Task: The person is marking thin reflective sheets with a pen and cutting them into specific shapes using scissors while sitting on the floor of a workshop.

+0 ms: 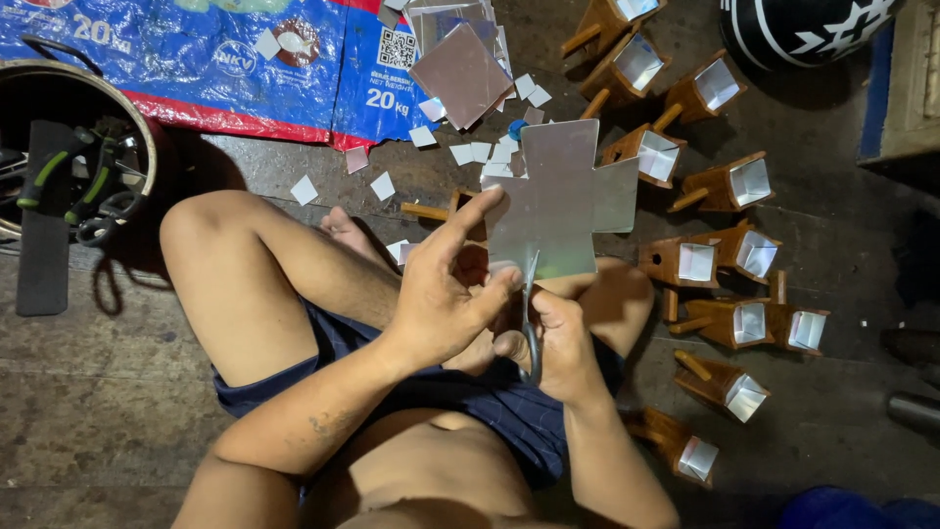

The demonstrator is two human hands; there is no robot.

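I sit cross-legged on the floor. My left hand (446,294) pinches the lower left edge of a shiny cross-shaped metal sheet (563,201) held over my lap. My right hand (558,343) grips a pair of scissors (530,313) whose blades point up into the sheet's bottom edge. A wooden scoop-like piece with a handle (436,210) lies on the floor behind the sheet, mostly hidden by it.
Several wooden boxes with handles and silver lining (729,184) lie scattered at the right. Small square silver offcuts (382,184) and larger silver sheets (460,73) rest near a blue and red plastic sack (196,59). A round bin with tools (78,167) stands at the left.
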